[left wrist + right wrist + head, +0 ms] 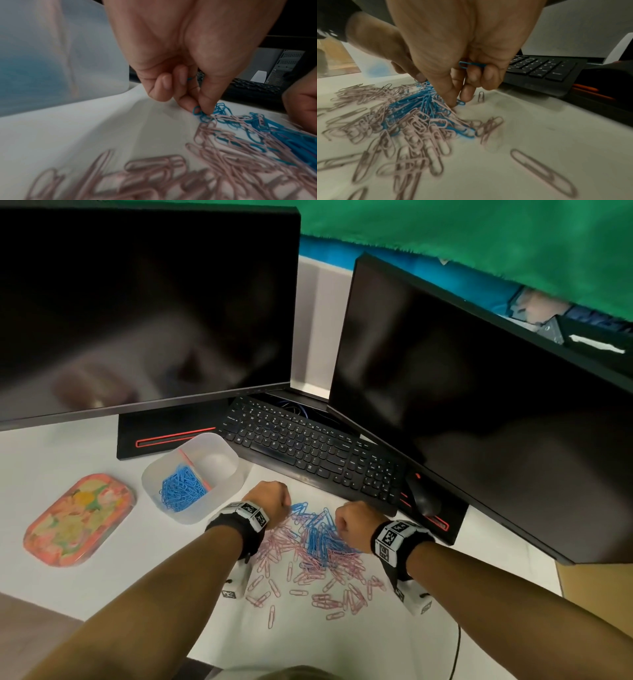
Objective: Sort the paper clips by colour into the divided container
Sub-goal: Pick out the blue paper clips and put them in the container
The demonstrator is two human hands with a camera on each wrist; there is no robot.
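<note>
A mixed heap of pink and blue paper clips [318,546] lies on the white desk between my wrists. My left hand [270,499] is at the heap's far left edge and pinches a blue clip [197,110] between thumb and finger, with another blue clip tucked under its curled fingers. My right hand [354,520] is at the far right edge; its curled fingers hold a blue clip [471,64] against the palm while thumb and forefinger pinch a further blue clip [459,103] on the desk. The translucent divided container [191,475] stands left of the heap, with blue clips [181,489] in its near compartment.
A black keyboard [308,446] lies just behind the heap, with a dark mouse [423,494] to the right. Two dark monitors [144,309] stand behind. A flowered orange tin [78,518] lies left of the container. Loose pink clips [329,601] trail toward me.
</note>
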